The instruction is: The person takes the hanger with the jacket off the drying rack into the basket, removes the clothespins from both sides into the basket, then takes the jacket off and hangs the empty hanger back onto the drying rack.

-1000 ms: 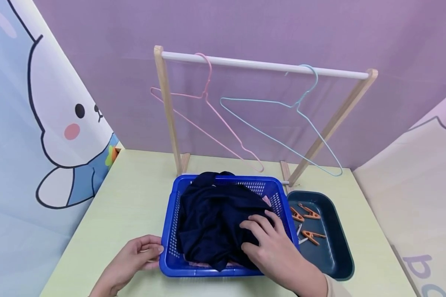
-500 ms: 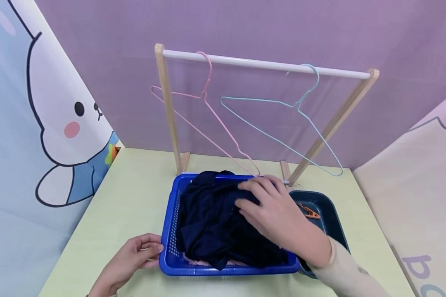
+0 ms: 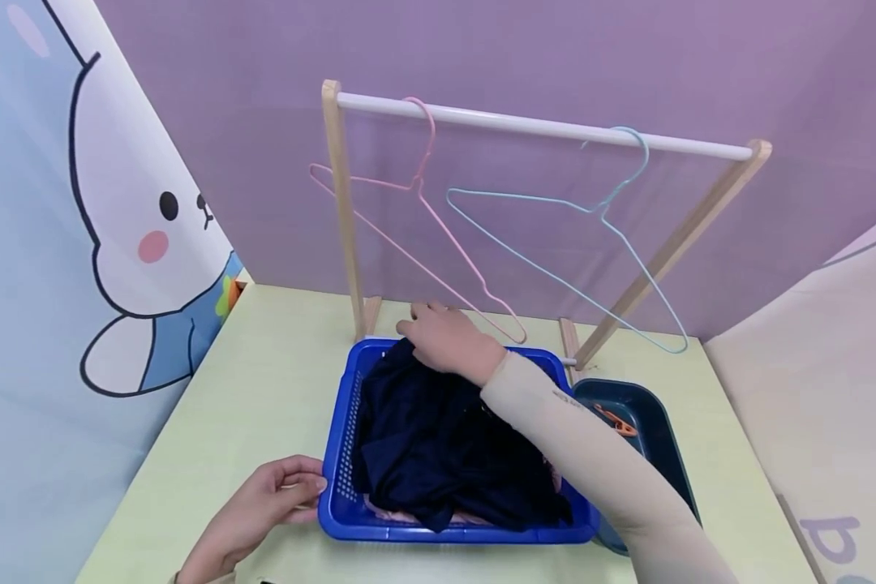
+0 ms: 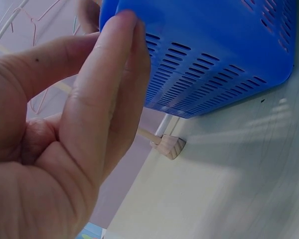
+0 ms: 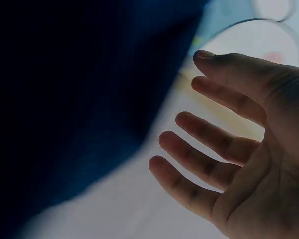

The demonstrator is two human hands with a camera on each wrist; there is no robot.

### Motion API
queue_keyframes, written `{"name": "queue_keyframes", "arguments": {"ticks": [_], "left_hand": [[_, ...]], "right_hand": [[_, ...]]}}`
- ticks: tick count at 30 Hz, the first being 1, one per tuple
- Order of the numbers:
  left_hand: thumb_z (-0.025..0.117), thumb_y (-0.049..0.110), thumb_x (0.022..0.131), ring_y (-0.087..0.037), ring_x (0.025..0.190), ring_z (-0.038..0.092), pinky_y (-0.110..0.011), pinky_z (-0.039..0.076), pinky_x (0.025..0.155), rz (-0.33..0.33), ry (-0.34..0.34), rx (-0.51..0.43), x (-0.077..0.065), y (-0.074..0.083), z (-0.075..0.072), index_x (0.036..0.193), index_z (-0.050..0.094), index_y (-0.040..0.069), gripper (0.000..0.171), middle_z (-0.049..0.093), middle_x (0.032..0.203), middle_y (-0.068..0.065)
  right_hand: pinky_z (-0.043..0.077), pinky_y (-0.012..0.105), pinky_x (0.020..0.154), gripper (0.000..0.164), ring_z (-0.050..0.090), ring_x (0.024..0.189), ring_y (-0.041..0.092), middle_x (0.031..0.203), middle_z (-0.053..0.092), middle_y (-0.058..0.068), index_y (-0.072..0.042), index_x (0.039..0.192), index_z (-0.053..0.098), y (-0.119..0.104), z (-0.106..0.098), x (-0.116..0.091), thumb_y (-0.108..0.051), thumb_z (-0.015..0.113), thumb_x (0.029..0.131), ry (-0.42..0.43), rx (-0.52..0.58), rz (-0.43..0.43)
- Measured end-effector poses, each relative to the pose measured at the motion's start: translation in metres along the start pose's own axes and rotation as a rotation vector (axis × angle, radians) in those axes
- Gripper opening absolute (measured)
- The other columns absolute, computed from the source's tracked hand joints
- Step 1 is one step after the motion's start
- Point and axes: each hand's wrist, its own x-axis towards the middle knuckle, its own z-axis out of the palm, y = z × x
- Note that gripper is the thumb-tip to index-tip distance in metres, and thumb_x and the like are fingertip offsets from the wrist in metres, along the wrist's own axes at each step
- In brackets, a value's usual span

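A blue plastic basket with slotted sides holds a crumpled dark navy garment. Pinkish cloth peeks out beneath it. My left hand pinches the basket's left rim near the front corner; the left wrist view shows fingertips right at that rim. Over the back left of the basket reaches my right hand, close above the garment's far end. In the right wrist view its fingers are spread and relaxed, with nothing between them, beside the dark cloth.
Behind the basket stands a wooden rack with a white rod. A pink hanger and a light blue hanger hang from it. At the right sits a dark tray with an orange clip, partly behind my right sleeve.
My right hand has moved from the garment's right side up and left to the basket's back edge. The left hand keeps its place at the rim. The head view has shifted slightly.
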Motion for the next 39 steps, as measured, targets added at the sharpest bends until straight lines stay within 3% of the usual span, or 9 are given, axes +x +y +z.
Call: {"name": "queue_keyframes", "arguments": {"ticks": [4,8,14,18,23,30,34,39], "left_hand": [[0.064,0.014,0.099,-0.028,0.095,0.070,-0.039,0.059,0.083,0.004,0.003,0.005,0.000,0.000,-0.001,0.122,0.053,-0.014,0.038,0.068,0.106,-0.017],[0.064,0.014,0.099,-0.027,0.095,0.070,-0.039,0.059,0.083,0.004,0.004,-0.004,0.001,-0.001,0.000,0.123,0.053,-0.014,0.038,0.068,0.106,-0.017],[0.064,0.014,0.099,-0.027,0.095,0.070,-0.039,0.059,0.083,0.004,0.006,0.001,0.002,-0.001,0.000,0.123,0.054,-0.014,0.038,0.068,0.106,-0.017],[0.063,0.015,0.100,-0.027,0.095,0.070,-0.039,0.059,0.083,0.004,0.002,0.001,0.002,0.001,0.000,0.123,0.053,-0.014,0.039,0.068,0.107,-0.017],[0.065,0.017,0.099,-0.028,0.096,0.069,-0.039,0.059,0.083,-0.014,0.015,0.003,0.002,0.001,0.000,0.123,0.053,-0.014,0.041,0.068,0.107,-0.017],[0.066,0.018,0.098,-0.028,0.096,0.069,-0.039,0.059,0.084,-0.029,0.023,-0.002,0.003,0.001,0.000,0.124,0.053,-0.014,0.043,0.068,0.106,-0.016],[0.066,0.018,0.099,-0.029,0.096,0.069,-0.039,0.059,0.084,-0.033,0.021,-0.003,0.003,0.001,0.000,0.124,0.052,-0.014,0.043,0.068,0.106,-0.016],[0.065,0.017,0.099,-0.029,0.096,0.069,-0.040,0.059,0.084,-0.030,0.020,-0.004,0.002,0.001,0.000,0.124,0.052,-0.014,0.042,0.068,0.106,-0.017]], "right_hand": [[0.052,0.042,0.091,0.030,0.055,0.115,0.029,0.124,0.060,0.008,-0.023,0.125,0.067,0.014,0.014,0.018,-0.019,0.069,0.095,-0.126,0.077,0.055],[0.050,0.041,0.094,0.027,0.054,0.117,0.029,0.123,0.061,0.007,-0.024,0.122,0.070,0.020,0.023,0.026,-0.018,0.069,0.096,-0.164,0.117,0.048],[0.050,0.037,0.085,0.012,0.057,0.103,0.024,0.106,0.061,0.002,-0.022,0.094,0.075,0.020,0.027,0.026,-0.012,0.070,0.092,-0.079,0.116,0.038],[0.054,0.038,0.079,0.012,0.057,0.101,0.026,0.106,0.060,0.005,-0.021,0.092,0.075,0.014,0.020,0.019,-0.012,0.068,0.093,-0.027,0.049,0.033],[0.055,0.039,0.066,0.014,0.056,0.092,0.026,0.104,0.059,0.009,-0.016,0.089,0.073,-0.004,0.001,-0.001,-0.012,0.061,0.096,0.086,-0.121,-0.016],[0.043,0.033,0.055,0.020,0.050,0.079,0.022,0.094,0.055,0.005,-0.016,0.078,0.070,-0.034,-0.022,-0.043,-0.010,0.062,0.095,0.333,-0.292,-0.077],[0.046,0.036,0.062,0.018,0.052,0.088,0.026,0.102,0.057,0.009,-0.012,0.088,0.074,-0.047,-0.033,-0.075,-0.008,0.059,0.097,0.380,-0.316,-0.105],[0.051,0.041,0.079,0.012,0.052,0.102,0.031,0.113,0.059,0.014,-0.008,0.096,0.073,-0.062,-0.043,-0.118,-0.008,0.061,0.097,0.360,-0.269,-0.161]]}}
